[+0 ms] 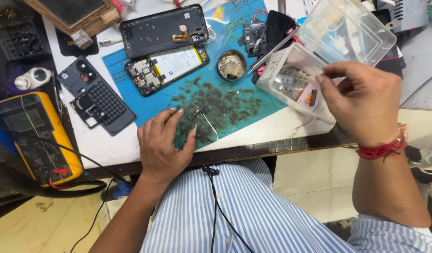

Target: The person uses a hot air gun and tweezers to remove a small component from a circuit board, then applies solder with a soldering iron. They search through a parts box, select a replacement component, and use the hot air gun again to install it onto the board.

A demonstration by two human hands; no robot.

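Note:
My left hand rests on the stained blue work mat, fingers apart, fingertips beside a small circuit part with a white ribbon cable. My right hand hovers over an open clear plastic parts box, thumb and forefinger pinched together at its edge; whether a tiny part sits between them I cannot tell. An opened phone with exposed battery and board lies on the mat, its dark back cover just above it.
A yellow multimeter with leads sits at the left. A black perforated frame piece, a round metal dish, tweezers and the box's clear lid crowd the white table. The table's front edge is near my lap.

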